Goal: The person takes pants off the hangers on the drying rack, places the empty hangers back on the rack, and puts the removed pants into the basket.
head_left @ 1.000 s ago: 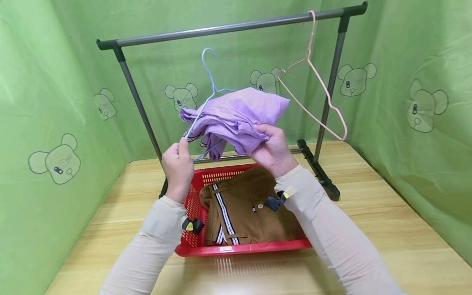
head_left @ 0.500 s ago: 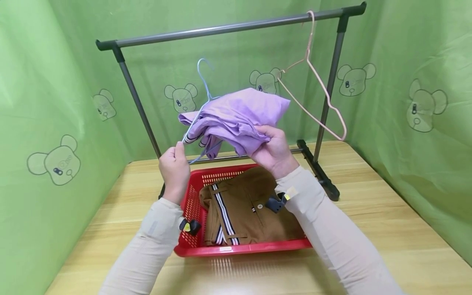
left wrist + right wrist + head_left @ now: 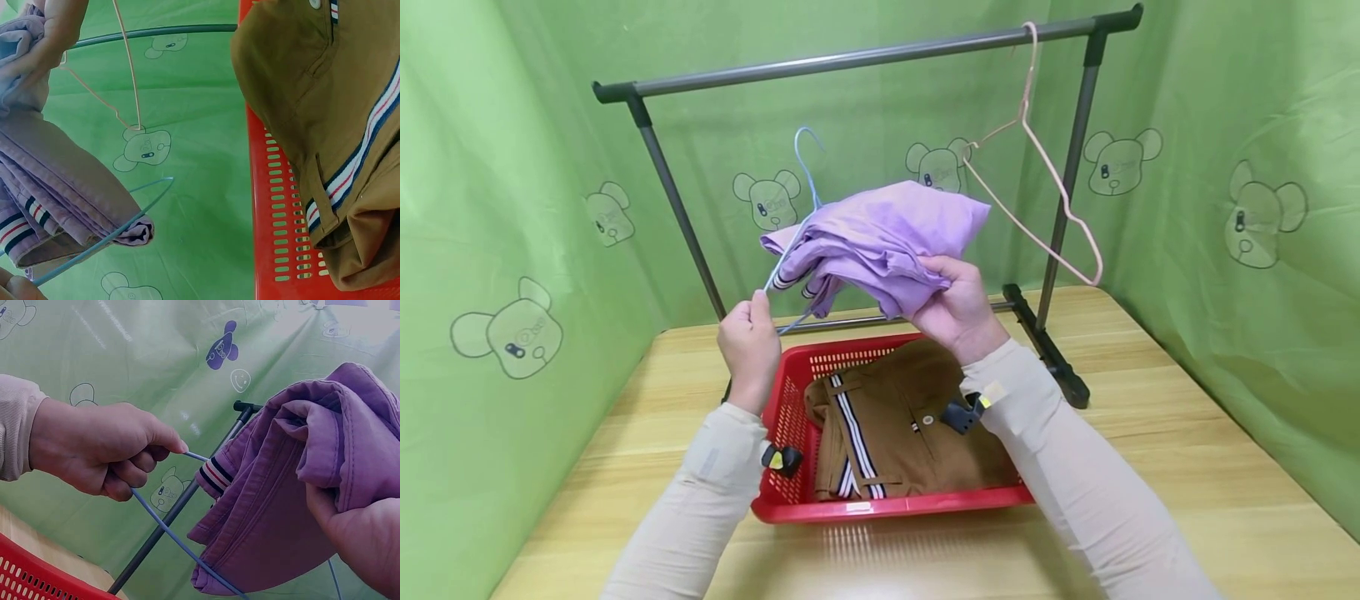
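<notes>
In the head view my left hand (image 3: 749, 350) pinches the lower left corner of a light blue wire hanger (image 3: 807, 171), thumb on top. Folded purple trousers (image 3: 887, 237) with striped trim lie through the hanger, over its bottom bar. My right hand (image 3: 957, 307) grips the right side of the fold, thumb above and fingers below. From the right wrist, the hanger's wire (image 3: 164, 526) runs out of the left fist (image 3: 106, 450) and passes under the trousers (image 3: 275, 481). The left wrist view shows the striped ends of the trousers (image 3: 69, 169) beside the wire; the hanger's right side is mostly hidden.
A red perforated basket (image 3: 917, 505) below the hands holds brown trousers (image 3: 917, 417) with a striped band. Behind stands a grey clothes rack (image 3: 842, 61), with a pink hanger (image 3: 1070, 208) hooked at its right end. Green curtains (image 3: 512, 208) enclose the wooden table (image 3: 1150, 450).
My left hand has drawn the blue hanger left and slightly down, so its hook sits lower. The purple trousers and my right hand have barely moved.
</notes>
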The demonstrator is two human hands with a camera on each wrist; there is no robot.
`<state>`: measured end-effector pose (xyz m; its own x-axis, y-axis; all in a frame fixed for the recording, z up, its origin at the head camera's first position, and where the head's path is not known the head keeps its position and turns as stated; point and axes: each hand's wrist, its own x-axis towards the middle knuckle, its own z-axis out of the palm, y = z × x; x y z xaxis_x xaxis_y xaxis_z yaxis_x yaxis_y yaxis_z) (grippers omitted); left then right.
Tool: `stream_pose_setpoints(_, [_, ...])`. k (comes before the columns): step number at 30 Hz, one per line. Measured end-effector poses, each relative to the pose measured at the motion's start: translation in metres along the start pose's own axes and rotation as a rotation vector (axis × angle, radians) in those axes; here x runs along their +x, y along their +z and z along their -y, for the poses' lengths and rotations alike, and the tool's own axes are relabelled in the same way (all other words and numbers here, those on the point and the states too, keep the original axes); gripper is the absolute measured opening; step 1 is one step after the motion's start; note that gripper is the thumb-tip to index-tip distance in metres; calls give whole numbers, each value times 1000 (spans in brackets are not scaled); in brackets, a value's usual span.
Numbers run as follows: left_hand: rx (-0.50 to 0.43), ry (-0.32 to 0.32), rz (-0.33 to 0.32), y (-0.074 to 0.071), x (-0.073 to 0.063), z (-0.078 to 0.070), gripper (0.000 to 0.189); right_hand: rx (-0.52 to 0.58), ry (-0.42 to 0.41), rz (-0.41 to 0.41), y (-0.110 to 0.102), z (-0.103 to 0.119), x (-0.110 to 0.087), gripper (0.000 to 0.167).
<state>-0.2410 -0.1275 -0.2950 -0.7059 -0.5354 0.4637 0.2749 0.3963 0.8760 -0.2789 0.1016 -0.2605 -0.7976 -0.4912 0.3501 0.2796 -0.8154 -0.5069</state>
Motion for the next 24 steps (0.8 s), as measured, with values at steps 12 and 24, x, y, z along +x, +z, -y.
stream_pose_setpoints(12, [28,9,15,0,2,4,44,72,-26,13,2,4,-5,53])
stream_pose_setpoints(24, [25,-13,31,-6,3,13,42,99,-40,-13,1,11,-12,55])
